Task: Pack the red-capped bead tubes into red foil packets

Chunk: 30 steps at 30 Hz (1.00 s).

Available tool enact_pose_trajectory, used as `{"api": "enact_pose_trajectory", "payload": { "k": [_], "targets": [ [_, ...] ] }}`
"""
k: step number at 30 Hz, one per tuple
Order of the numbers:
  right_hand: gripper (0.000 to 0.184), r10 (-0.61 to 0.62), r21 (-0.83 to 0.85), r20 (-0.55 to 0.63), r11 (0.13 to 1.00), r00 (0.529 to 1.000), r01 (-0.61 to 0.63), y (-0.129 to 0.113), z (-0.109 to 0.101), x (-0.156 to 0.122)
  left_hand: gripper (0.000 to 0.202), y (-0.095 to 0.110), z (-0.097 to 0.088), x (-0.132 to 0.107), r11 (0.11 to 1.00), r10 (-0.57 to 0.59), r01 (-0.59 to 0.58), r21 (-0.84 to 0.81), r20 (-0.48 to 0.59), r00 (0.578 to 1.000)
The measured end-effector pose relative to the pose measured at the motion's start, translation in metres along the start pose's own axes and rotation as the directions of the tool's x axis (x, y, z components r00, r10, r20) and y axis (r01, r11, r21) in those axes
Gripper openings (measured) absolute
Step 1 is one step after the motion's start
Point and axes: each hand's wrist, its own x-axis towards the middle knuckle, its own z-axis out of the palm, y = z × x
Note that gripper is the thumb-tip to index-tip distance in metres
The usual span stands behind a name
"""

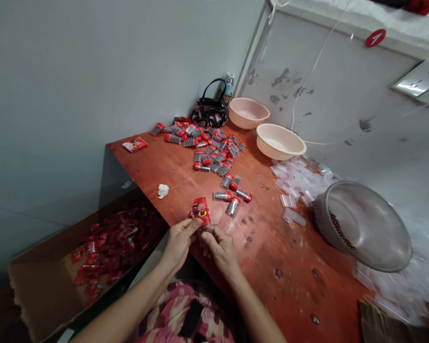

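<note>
in the head view, both hands are at the near edge of a reddish, worn desk (262, 247), closed around one printed red packet (201, 208). the left hand (178, 240) pinches the packet's lower left side, thumb on top; the right hand (219, 247) is curled shut at its lower right end, with thumb and fingers pressed together, and what lies right between those fingertips is too hidden to tell. the packet stands up from the grip, its printed front showing. just beyond it lie a few loose red-capped containers (233, 206), clear with dark contents, and farther back a large pile of the same containers (214, 155). a white crumpled scrap (163, 191) lies near the left edge, and a flat red-and-white packet (135, 144) is at the far left corner. at the back stand a dark flowered handbag (210, 116), a bottle (229, 85), a pink basin (246, 122) and a cream basin (277, 151). to the right, clear plastic pieces (293, 181) lie heaped beside a tilted grey bowl (375, 228) with small brown balls (339, 231) inside. below the desk, at left, a cardboard box (39, 286) holds many red packets (110, 247).
</note>
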Motion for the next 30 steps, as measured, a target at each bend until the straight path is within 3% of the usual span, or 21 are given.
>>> {"api": "enact_pose_trajectory", "payload": {
  "k": [3, 9, 15, 19, 23, 30],
  "targets": [
    [0.021, -0.014, -0.008, -0.026, 1.0, 1.0, 0.014, -0.002, 0.002, 0.0, 0.018, 0.0, 0.001, 0.0, 0.999, -0.036, 0.036, -0.03, 0.017, 0.999],
    [0.028, 0.118, 0.359, 0.044, 0.925, 0.992, -0.126, 0.0, 0.01, 0.002, 0.03, -0.006, -0.001, -0.004, 0.995, -0.095, 0.096, 0.0, 0.175, 0.98],
    [0.027, 0.106, 0.434, 0.064, 0.892, 0.992, -0.124, 0.007, 0.004, -0.005, 0.021, 0.005, -0.01, -0.005, 0.997, -0.066, 0.066, -0.035, 0.002, 0.998],
    [0.021, 0.107, 0.477, 0.03, 0.872, 0.994, -0.108, 0.011, 0.004, -0.006, 0.022, 0.008, -0.013, -0.008, 0.996, -0.07, 0.071, -0.055, 0.014, 0.997],
    [0.02, 0.151, 0.53, -0.001, 0.838, 0.989, -0.127, 0.008, 0.014, -0.004, 0.018, 0.011, -0.012, -0.013, 0.997, -0.036, 0.033, -0.064, -0.046, 0.998],
    [0.015, 0.138, 0.376, -0.137, 0.923, 0.981, -0.077, -0.007, 0.021, -0.012, 0.019, 0.017, -0.011, -0.017, 0.981, -0.025, 0.021, -0.191, -0.015, 1.0]
  ]
}}
